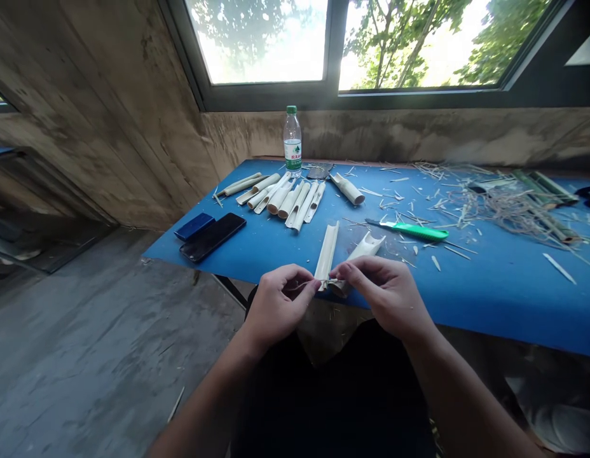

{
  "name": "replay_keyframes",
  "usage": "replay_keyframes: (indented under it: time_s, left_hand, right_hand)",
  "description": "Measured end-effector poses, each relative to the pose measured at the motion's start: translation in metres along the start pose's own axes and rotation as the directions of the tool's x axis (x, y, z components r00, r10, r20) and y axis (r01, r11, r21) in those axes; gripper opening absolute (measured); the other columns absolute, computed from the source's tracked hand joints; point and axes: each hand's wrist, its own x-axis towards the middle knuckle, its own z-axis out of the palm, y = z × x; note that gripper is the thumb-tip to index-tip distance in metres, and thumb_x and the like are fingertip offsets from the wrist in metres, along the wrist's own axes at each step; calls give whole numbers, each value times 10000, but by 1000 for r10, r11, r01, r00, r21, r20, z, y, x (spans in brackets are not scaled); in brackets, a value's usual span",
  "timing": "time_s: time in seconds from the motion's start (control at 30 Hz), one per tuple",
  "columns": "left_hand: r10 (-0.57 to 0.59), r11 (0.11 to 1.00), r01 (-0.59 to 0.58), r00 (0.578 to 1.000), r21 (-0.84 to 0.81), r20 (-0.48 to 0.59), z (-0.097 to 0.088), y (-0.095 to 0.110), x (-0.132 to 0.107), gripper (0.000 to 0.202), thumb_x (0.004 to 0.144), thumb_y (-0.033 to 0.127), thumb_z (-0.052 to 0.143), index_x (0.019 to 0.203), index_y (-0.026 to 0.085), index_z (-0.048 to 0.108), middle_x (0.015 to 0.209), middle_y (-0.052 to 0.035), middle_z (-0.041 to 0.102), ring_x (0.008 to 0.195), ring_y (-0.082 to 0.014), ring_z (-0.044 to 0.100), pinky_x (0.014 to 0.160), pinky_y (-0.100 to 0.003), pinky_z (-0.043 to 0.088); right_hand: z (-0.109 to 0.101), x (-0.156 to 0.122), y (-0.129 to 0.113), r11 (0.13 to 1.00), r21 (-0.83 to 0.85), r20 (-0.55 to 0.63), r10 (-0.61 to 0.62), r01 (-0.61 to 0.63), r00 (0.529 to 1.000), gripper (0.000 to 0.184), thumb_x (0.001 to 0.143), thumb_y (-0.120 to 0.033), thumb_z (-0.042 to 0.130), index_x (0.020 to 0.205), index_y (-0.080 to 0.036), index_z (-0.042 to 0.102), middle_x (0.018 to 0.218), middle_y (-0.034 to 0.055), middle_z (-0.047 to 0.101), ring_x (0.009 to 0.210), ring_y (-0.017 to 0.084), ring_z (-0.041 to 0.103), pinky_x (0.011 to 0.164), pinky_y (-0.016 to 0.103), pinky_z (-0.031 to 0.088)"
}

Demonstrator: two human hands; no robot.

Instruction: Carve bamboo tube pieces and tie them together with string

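My left hand [280, 304] and my right hand [381, 295] meet above the table's front edge, their fingertips pinching a thin bamboo strip [302, 285]. A short bamboo piece [339, 288] lies by my right fingertips, partly hidden. Just beyond stand a split bamboo half-tube [327, 251] and a notched bamboo piece [366, 247]. Farther off, a green-handled utility knife [409, 231] rests on the blue tabletop [490, 299], and neither hand touches it.
Several cut bamboo tubes [285, 200] lie grouped at the back left, near a water bottle [292, 141]. A black phone [212, 237] and a blue case [194, 226] sit at the left. Bamboo shavings [505, 207] cover the right side. The concrete floor lies left.
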Motion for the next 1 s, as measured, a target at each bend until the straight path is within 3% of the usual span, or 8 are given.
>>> replay_keyframes:
  time_s: [0.23,0.37,0.5,0.6,0.77,1.0]
  left_hand:
    - [181,963,-184,983,196,33,-6,7,-4,78,1015,253,750,952,207,761,842,-23,724,719,-156,639,644,-295,488]
    - [324,902,-345,938,260,121,-7,13,-2,66,1045,185,698,1011,218,743,956,-47,759,871,-192,704,777,-331,541]
    - [465,800,-493,870,342,167,-8,18,5,76,1055,193,691,1058,216,763,1087,-94,747,1018,-244,687,892,-391,562]
    - [518,733,-544,835,408,184,-8,20,12,82,1049,198,699,1073,214,776,1215,-123,739,1140,-288,659,977,-447,551]
    - [445,823,-480,877,304,180,-7,15,21,52,1069,206,681,1057,228,727,1113,-89,761,1070,-256,693,963,-417,553]
    - [299,906,-325,945,271,132,1,6,22,21,1051,226,694,1043,217,678,1012,-56,743,947,-227,706,875,-368,557]
  right_hand:
    - [6,2,10,997,-82,0,14,-14,1000,206,949,-410,830,1067,-243,854,933,54,842,816,248,770,721,373,601]
    - [9,4,10,997,-47,-12,59,-59,998,346,926,-340,840,1259,-252,802,996,55,870,939,286,831,803,397,650]
    - [10,5,8,975,-222,54,-1,13,999,121,972,-326,778,978,-265,882,967,35,870,879,269,821,758,374,606]
    - [9,3,7,951,-297,98,-60,87,993,163,991,-279,737,1018,-274,898,999,37,866,909,273,807,776,382,577]
    - [5,0,5,954,-293,122,-30,65,992,217,1017,-310,708,1112,-274,900,1035,61,852,918,266,783,778,375,578]
    - [4,0,7,973,-219,159,-34,69,987,130,978,-300,763,1043,-262,869,980,33,857,878,241,795,743,343,572]
